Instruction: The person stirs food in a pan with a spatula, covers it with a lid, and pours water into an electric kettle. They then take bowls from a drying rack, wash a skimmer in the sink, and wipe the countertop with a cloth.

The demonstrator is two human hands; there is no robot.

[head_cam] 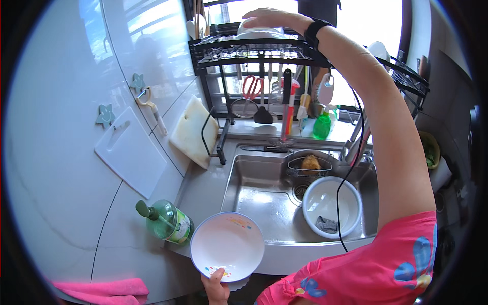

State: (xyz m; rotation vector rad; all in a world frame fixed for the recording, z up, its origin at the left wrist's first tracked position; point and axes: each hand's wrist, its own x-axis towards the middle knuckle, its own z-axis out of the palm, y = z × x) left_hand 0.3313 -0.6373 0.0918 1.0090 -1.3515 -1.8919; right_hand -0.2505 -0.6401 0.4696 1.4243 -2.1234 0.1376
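My left hand (215, 286) grips the near rim of a white bowl (227, 246) with coloured prints, thumb inside it, in front of the counter's edge. Part of another pale, scalloped-edged item shows beneath the bowl. My right arm, with a black wristband, reaches up to the black dish rack (259, 42) above the sink. There my right hand (263, 18) lies over an upturned, clear-looking bowl (254, 33); whether its fingers grip the bowl is not clear. A white basin (332, 207) holding a grey cloth (326, 224) stands in the steel sink (263, 213).
A green pump bottle (171, 223) stands left of the sink. Cutting boards (133, 156) are at the left wall. Under the rack hang red-handled scissors (252, 87) and other utensils. A green spray bottle (322, 126) is on the ledge. A black cable (340, 187) crosses before the basin.
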